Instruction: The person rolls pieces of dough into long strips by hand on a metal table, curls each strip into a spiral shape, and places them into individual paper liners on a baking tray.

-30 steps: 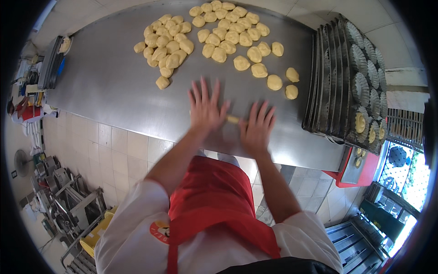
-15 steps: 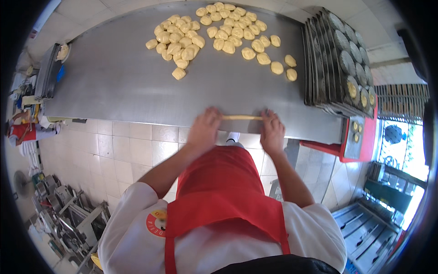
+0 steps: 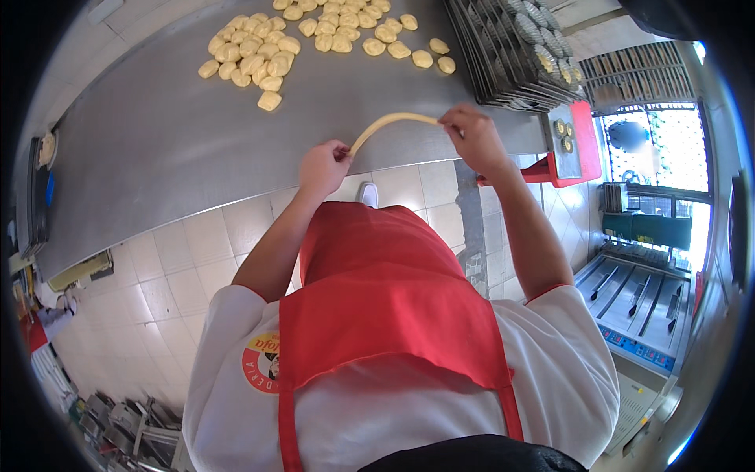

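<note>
A thin, pale yellow rope of dough (image 3: 395,118) arches between my hands over the near part of the steel table (image 3: 173,149). One end is pinched in the fingers of my left hand (image 3: 325,167). My right hand (image 3: 474,138), farther forward and to the right, grips the other end. Beyond them lie two clusters of dough pieces, the left cluster (image 3: 250,55) and a wider right cluster (image 3: 342,23), with a few pieces set apart toward the right.
Stacked dark trays holding fluted metal molds (image 3: 519,55) stand at the table's right end. Past them, a red stand (image 3: 586,145) bears a tray with small filled molds. A steel appliance (image 3: 633,303) is at far right. Metal equipment (image 3: 126,433) sits at lower left.
The dough rope was short and straight under my hands on the table; now it is longer and curved, held at both ends. My hands have moved apart, and the view has shifted right.
</note>
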Demonstrator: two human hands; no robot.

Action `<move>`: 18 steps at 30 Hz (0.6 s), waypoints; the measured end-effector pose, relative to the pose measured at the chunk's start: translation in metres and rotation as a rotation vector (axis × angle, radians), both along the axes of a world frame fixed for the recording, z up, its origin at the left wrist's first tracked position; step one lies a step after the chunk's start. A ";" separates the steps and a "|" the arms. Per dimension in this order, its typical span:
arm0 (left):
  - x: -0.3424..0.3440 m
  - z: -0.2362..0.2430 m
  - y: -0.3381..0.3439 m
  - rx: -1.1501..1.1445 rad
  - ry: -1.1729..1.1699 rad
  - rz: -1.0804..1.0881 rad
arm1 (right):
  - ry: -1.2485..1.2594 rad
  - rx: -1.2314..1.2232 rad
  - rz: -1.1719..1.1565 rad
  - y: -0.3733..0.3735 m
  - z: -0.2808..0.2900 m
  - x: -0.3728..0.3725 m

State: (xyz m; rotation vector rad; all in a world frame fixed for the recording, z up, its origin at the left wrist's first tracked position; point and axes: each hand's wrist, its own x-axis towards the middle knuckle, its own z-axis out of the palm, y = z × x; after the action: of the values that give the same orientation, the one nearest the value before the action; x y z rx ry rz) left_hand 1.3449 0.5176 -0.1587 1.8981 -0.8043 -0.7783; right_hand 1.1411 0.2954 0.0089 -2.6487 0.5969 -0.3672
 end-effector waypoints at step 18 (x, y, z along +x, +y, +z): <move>-0.037 0.089 -0.051 -0.722 0.981 -0.498 | 0.108 0.394 -0.070 0.046 0.149 0.019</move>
State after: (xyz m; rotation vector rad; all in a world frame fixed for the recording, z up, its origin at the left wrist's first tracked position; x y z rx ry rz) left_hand 1.3082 0.4671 -0.0701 0.5302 -0.7494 -1.3297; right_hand 1.1604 0.3414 0.1576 -2.2834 0.7159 -0.1110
